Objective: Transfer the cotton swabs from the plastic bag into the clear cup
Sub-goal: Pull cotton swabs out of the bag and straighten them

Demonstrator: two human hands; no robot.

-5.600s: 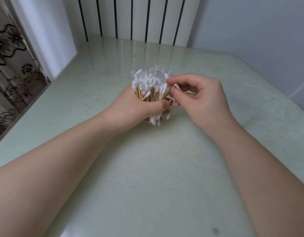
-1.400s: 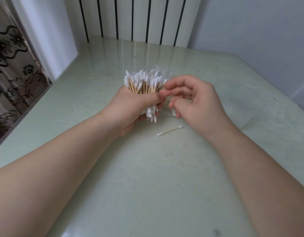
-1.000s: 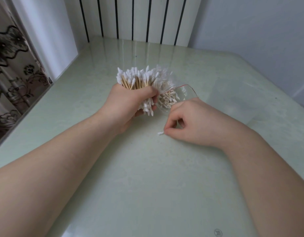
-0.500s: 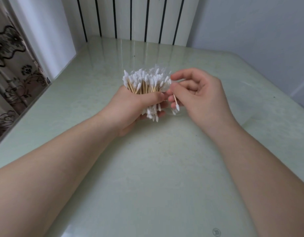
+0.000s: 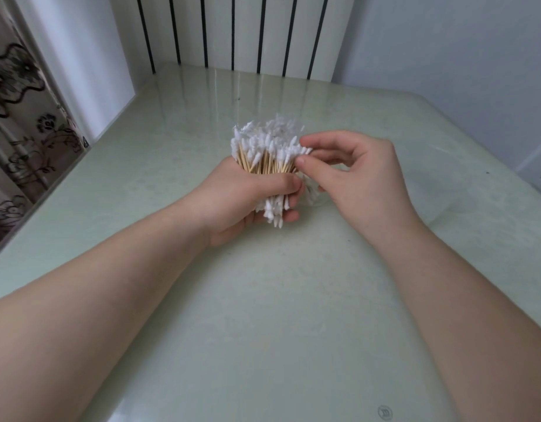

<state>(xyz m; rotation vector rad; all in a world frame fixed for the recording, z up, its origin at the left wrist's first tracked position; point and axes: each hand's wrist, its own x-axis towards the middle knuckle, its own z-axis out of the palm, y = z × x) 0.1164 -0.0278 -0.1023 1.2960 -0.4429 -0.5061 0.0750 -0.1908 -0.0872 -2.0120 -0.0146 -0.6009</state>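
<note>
My left hand (image 5: 248,196) grips a thick bundle of wooden-stemmed cotton swabs (image 5: 267,156) upright above the table. The crinkled top of the clear plastic bag (image 5: 281,126) sticks up behind the white tips. My right hand (image 5: 354,178) is beside the bundle. Its thumb and forefinger pinch swab tips at the bundle's upper right edge. The clear cup (image 5: 319,200) lies low between both hands, mostly hidden by my right hand. White swab tips show inside it.
The pale green glossy table (image 5: 263,315) spreads wide in front of my arms. A white radiator (image 5: 232,32) with dark slots stands at the far edge. A patterned curtain (image 5: 16,123) hangs at the left, and a white wall closes the right.
The loose swab was picked off the table by my right hand and carried to the cup. That hand now has its fingertips at the bundle's top. My left hand has stayed put.
</note>
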